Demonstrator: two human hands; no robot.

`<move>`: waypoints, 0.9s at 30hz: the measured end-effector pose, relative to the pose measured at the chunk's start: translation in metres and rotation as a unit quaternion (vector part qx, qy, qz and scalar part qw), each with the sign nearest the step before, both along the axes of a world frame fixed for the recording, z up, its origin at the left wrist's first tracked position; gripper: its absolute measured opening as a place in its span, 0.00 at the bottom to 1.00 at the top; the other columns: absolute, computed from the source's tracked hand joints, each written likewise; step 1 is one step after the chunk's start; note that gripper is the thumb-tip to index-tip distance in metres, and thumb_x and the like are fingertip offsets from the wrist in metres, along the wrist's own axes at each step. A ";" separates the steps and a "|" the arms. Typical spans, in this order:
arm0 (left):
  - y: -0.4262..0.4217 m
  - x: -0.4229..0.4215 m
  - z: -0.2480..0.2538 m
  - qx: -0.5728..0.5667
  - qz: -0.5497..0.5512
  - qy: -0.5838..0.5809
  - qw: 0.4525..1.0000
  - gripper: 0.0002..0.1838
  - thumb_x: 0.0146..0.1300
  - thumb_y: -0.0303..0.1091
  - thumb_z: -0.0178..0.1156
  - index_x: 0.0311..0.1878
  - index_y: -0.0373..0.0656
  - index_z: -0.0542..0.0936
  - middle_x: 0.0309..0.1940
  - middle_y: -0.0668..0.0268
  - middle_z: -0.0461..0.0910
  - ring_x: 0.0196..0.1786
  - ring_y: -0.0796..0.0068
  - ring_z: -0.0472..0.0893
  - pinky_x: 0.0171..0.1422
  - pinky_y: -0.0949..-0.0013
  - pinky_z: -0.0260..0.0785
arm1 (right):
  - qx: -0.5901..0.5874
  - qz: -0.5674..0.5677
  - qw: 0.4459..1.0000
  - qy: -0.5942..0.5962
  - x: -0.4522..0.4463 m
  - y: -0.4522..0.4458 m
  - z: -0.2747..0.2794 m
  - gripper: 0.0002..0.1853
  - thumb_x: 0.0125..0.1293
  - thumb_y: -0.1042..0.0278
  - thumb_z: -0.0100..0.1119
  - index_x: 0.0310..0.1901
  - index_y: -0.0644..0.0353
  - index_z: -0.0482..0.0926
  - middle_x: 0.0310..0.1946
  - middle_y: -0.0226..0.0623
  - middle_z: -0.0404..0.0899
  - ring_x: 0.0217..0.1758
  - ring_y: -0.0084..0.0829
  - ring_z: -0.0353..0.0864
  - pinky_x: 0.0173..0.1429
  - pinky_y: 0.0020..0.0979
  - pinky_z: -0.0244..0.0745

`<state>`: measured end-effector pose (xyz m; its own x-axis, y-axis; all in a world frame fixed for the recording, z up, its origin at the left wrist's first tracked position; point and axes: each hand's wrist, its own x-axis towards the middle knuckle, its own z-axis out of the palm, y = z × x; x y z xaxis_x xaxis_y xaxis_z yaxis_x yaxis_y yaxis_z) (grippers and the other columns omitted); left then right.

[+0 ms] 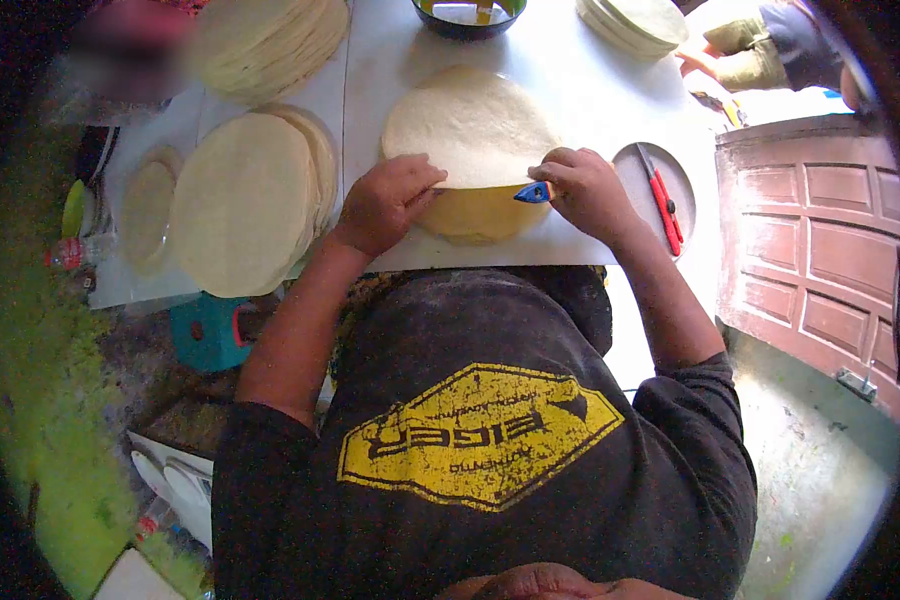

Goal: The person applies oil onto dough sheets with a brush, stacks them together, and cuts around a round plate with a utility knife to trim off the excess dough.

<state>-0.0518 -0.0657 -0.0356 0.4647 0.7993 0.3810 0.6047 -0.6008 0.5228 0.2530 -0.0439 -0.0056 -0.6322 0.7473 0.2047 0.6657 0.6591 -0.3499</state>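
A stack of round, pale dough sheets lies in front of me near the table's front edge. Its top sheet has its near edge lifted and folded back. My left hand is closed on the left end of that edge, fingers pinching it. At the right end of the edge, my right hand is closed around a small tool with a blue pointed end; its kind is not clear. Whether the right fingers also pinch the sheet is hidden.
More round sheets are stacked on the left and at the back left. A dark bowl stands at the back, near another stack. A red-handled knife rests on a round grey plate. Another person is at the upper right.
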 end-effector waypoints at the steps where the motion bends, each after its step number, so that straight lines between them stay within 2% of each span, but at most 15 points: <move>1: -0.002 0.000 -0.002 -0.001 -0.001 0.002 1.000 0.12 0.58 0.31 0.64 0.46 0.46 0.84 0.45 0.58 0.82 0.53 0.57 0.80 0.58 0.58 0.73 | -0.001 -0.001 1.000 0.002 0.001 -0.002 -0.003 0.14 0.50 0.75 0.67 0.41 0.53 0.83 0.38 0.35 0.81 0.40 0.39 0.80 0.45 0.37 0.73; 6: -0.012 0.000 0.000 0.030 -0.023 0.004 0.999 0.13 0.56 0.30 0.65 0.46 0.46 0.84 0.44 0.60 0.82 0.53 0.58 0.81 0.56 0.59 0.75 | 0.041 0.023 0.999 0.001 0.004 -0.012 0.003 0.16 0.50 0.73 0.68 0.43 0.51 0.82 0.37 0.33 0.81 0.37 0.36 0.80 0.42 0.36 0.72; 10: -0.024 0.003 -0.007 0.009 -0.053 -0.005 0.999 0.13 0.55 0.29 0.66 0.45 0.46 0.84 0.43 0.62 0.82 0.53 0.59 0.81 0.55 0.60 0.75 | 0.025 0.042 0.999 -0.007 0.011 -0.022 -0.004 0.14 0.52 0.71 0.66 0.43 0.51 0.82 0.36 0.32 0.80 0.35 0.37 0.79 0.44 0.36 0.72; 14: -0.028 0.003 -0.010 0.012 -0.046 0.005 0.999 0.13 0.54 0.29 0.67 0.45 0.45 0.84 0.42 0.63 0.83 0.53 0.59 0.81 0.55 0.61 0.75 | 0.021 0.051 0.998 -0.041 0.008 -0.029 -0.010 0.13 0.52 0.70 0.64 0.42 0.51 0.81 0.37 0.32 0.80 0.37 0.37 0.79 0.45 0.35 0.72; 27: -0.030 -0.005 -0.022 0.044 -0.065 0.015 0.997 0.15 0.51 0.28 0.68 0.45 0.44 0.83 0.42 0.63 0.83 0.53 0.56 0.81 0.54 0.60 0.76 | 0.014 0.051 0.998 -0.025 0.005 -0.037 -0.009 0.14 0.52 0.71 0.64 0.42 0.51 0.80 0.38 0.32 0.79 0.38 0.37 0.78 0.45 0.36 0.71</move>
<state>-0.0572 -0.0959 -0.0574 0.5738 0.6962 0.4313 0.5334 -0.7173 0.4483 0.2585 -0.0805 -0.0147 -0.7146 0.6727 0.1917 0.6106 0.7336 -0.2983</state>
